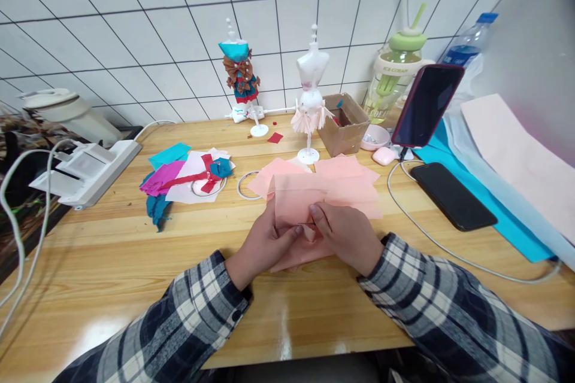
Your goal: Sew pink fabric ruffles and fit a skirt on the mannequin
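Observation:
A thin peach paper sheet is held up over the front middle of the table, folded over and creased near its lower part. My left hand grips its left side, with the thumb lying across the front. My right hand pinches it from the right, thumb and fingers pressed together close to the left thumb. A thin dark line shows between the two thumbs; I cannot tell what it is. More peach paper pieces lie just behind my hands. A white mini dress form with a pale pink ruffled skirt stands beyond.
A second dress form wears teal, brown and red paper. Coloured scraps and a metal ring lie left. A cardboard box, green-lidded bottle, propped phone, flat black phone and white cable occupy the right.

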{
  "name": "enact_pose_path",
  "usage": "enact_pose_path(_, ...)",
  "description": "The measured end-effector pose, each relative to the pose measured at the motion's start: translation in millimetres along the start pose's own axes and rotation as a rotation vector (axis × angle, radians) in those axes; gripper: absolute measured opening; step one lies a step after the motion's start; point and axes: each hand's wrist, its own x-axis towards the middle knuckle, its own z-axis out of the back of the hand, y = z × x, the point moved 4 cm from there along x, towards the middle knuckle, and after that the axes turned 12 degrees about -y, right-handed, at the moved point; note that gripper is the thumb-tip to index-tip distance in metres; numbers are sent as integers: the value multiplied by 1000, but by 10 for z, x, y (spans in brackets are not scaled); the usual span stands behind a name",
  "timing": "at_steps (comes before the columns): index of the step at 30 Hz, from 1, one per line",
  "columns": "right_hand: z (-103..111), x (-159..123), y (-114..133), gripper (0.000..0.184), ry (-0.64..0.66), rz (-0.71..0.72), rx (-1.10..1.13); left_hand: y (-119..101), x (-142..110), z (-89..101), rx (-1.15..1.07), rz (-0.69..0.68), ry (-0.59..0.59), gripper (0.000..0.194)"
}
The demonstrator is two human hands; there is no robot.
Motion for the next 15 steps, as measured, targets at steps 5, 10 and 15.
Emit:
enact_pose_path(5,0,-9,18,49,-15,11,6,12,9,-4,-4,-35,-3,51)
enact_pose_path(10,11,-19,26,47,-15,0,14,31,-10,0,9,-5,-22,50)
enact_pose_path(15,20,-21,35,47,-34,10,-23,22,-10,0,11,-49,-54,49)
